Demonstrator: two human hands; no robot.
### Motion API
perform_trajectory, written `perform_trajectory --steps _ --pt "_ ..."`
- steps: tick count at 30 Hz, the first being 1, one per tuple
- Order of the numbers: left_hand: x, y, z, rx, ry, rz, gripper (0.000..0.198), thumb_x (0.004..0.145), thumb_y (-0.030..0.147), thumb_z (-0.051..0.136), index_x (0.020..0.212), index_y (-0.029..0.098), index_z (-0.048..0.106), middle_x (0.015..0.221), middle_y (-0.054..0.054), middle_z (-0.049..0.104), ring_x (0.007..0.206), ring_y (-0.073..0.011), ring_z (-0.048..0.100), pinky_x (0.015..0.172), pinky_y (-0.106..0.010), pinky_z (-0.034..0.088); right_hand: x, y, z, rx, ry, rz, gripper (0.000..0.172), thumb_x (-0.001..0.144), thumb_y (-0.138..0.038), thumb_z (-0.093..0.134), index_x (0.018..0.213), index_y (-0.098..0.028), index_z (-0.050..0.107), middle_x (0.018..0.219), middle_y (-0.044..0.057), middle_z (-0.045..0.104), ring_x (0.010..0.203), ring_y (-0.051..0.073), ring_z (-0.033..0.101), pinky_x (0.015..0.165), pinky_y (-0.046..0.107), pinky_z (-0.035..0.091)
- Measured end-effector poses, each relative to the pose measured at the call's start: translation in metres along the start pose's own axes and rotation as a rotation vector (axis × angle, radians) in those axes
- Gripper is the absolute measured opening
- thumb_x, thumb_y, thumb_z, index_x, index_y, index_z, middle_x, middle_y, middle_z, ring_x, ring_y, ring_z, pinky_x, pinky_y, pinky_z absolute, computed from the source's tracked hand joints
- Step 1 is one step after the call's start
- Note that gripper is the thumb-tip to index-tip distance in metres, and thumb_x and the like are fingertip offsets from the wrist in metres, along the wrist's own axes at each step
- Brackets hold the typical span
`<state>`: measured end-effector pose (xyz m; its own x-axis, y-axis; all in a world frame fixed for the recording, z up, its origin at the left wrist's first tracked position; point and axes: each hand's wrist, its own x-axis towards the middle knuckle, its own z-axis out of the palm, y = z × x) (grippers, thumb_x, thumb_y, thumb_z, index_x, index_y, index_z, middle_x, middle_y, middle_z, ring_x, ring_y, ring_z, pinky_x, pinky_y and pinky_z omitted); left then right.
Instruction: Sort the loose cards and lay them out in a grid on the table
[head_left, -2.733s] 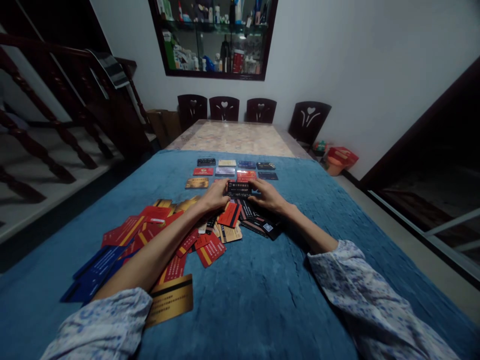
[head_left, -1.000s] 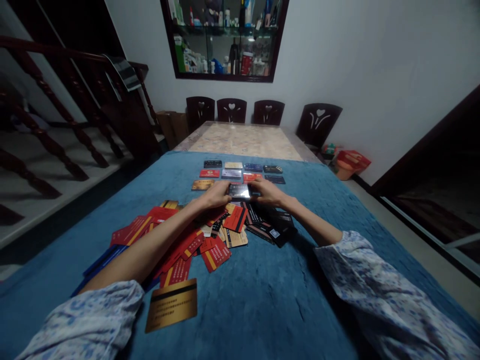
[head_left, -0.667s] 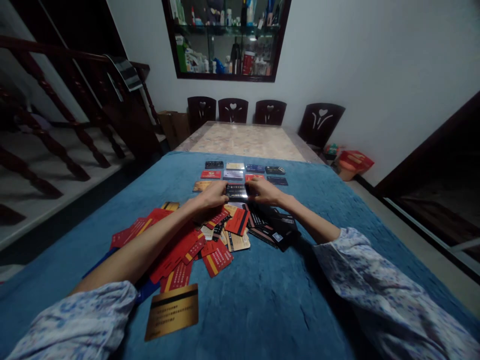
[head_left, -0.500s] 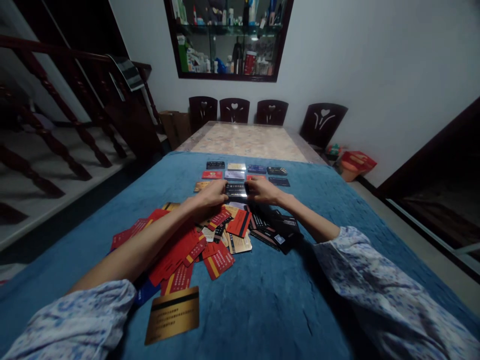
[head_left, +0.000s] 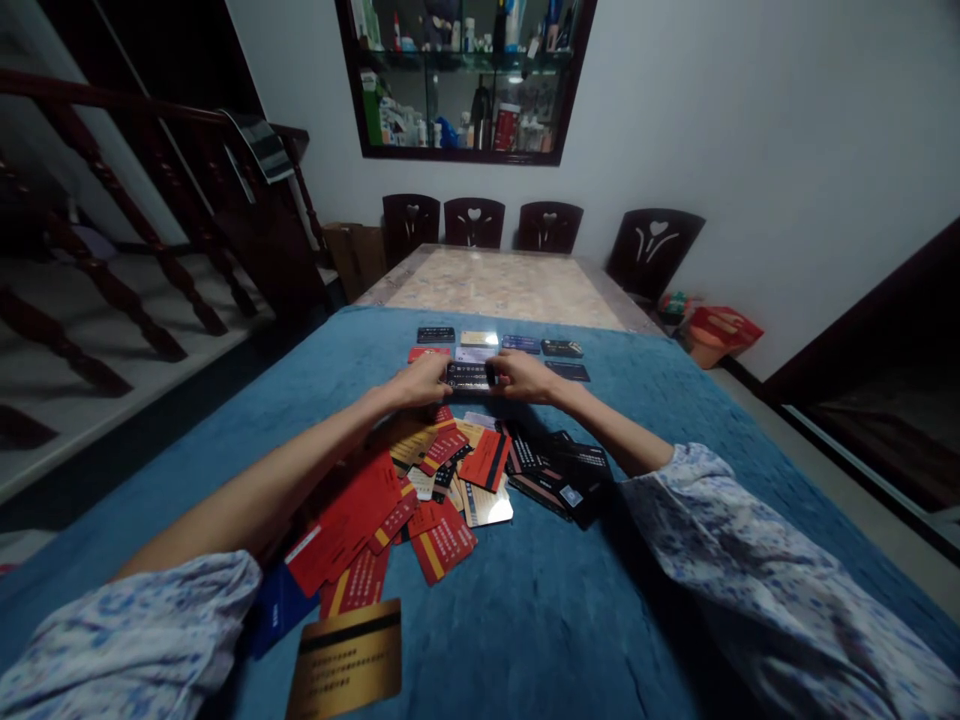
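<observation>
Between my two hands is a black card (head_left: pixel 471 377), possibly a small stack, gripped at its short ends. My left hand (head_left: pixel 424 382) pinches its left end and my right hand (head_left: pixel 525 377) its right end. Just beyond, rows of card stacks lie on the blue cloth, among them a dark stack (head_left: pixel 436 335), a pale gold one (head_left: pixel 478 339) and a blue one (head_left: pixel 521 344). Nearer me spreads a loose heap of red cards (head_left: pixel 360 500), with black cards (head_left: pixel 574 475) to its right. A gold card (head_left: pixel 349 660) lies closest to me.
The blue cloth (head_left: pixel 525 610) covers the near part of the table; beyond it shows the bare marble-patterned top (head_left: pixel 495 280). Dark chairs (head_left: pixel 474 222) stand at the far end. A wooden railing (head_left: pixel 150 225) is at left, a red bag (head_left: pixel 724 325) at right.
Both hands still grip the black card, which now sits slightly farther from the loose heap. The whole view has shifted a little.
</observation>
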<state>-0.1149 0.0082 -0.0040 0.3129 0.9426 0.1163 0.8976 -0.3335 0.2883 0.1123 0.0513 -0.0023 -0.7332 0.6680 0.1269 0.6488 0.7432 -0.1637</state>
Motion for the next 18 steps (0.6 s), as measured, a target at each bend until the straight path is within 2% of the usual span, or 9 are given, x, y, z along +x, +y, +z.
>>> perform_trajectory --steps 12,18 --pt "0.01 -0.014 -0.009 -0.083 0.026 0.022 0.026 0.064 0.016 0.065 0.089 0.017 0.069 0.082 -0.003 0.071 0.083 -0.0244 0.067 0.076 -0.029 0.052 0.024 0.0 -0.001 -0.008 -0.02 -0.028 0.027 0.08 -0.026 0.071 0.103 -0.011 0.071 0.103 0.013 0.072 0.088 0.021 0.063 0.072 0.027 0.042" --pt "0.017 -0.026 -0.014 0.024 0.029 -0.015 0.023 0.065 0.017 0.063 0.088 0.015 0.07 0.089 -0.009 0.072 0.085 -0.0262 0.067 0.076 -0.031 0.052 0.047 0.003 -0.001 -0.024 -0.029 -0.033 0.027 0.079 -0.026 0.071 0.101 -0.012 0.072 0.099 0.012 0.074 0.085 0.021 0.064 0.07 0.027 0.041"
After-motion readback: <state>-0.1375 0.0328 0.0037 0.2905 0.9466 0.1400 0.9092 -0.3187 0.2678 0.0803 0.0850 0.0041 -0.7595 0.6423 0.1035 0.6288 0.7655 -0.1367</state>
